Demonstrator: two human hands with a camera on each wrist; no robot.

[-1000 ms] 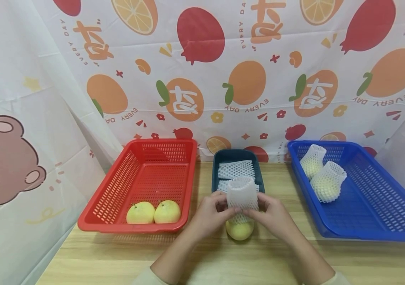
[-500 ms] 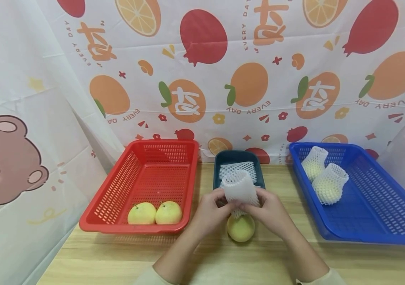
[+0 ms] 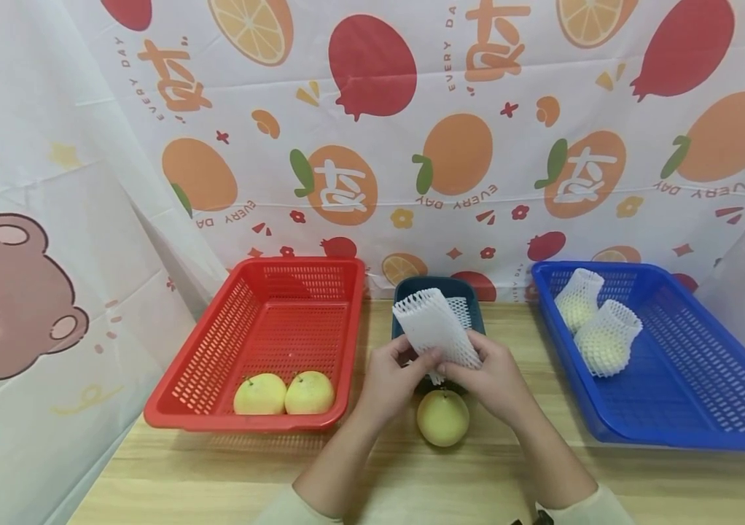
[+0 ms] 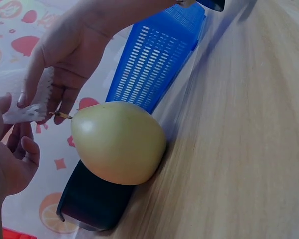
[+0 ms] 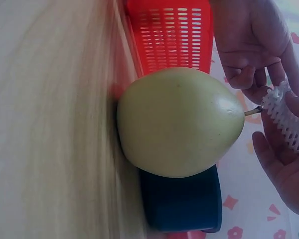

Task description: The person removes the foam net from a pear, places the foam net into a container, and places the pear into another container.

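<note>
A white foam net sleeve [image 3: 437, 328] is held between both hands above a yellow-green pear [image 3: 442, 419]. My left hand [image 3: 391, 375] pinches the sleeve's lower end from the left, and my right hand [image 3: 493, 375] grips it from the right. The sleeve tilts, its upper end leaning left and away. Standing on the table, the pear [image 4: 119, 142] has its stem pointing up towards the sleeve's lower edge. In the right wrist view the edge of the net [image 5: 289, 119] is right by the stem, and neither hand touches the pear.
Behind the hands is a dark green tray [image 3: 477, 310] holding more foam nets. A red basket [image 3: 248, 421] on the left contains two bare pears [image 3: 310, 392]. The blue basket [image 3: 668, 408] on the right has two netted pears [image 3: 605, 346]. A printed cloth hangs behind.
A second ago the sleeve's lower end overlapped the pear's top. Both hands have since raised it off the pear and tipped its upper end to the left. The pear stays put.
</note>
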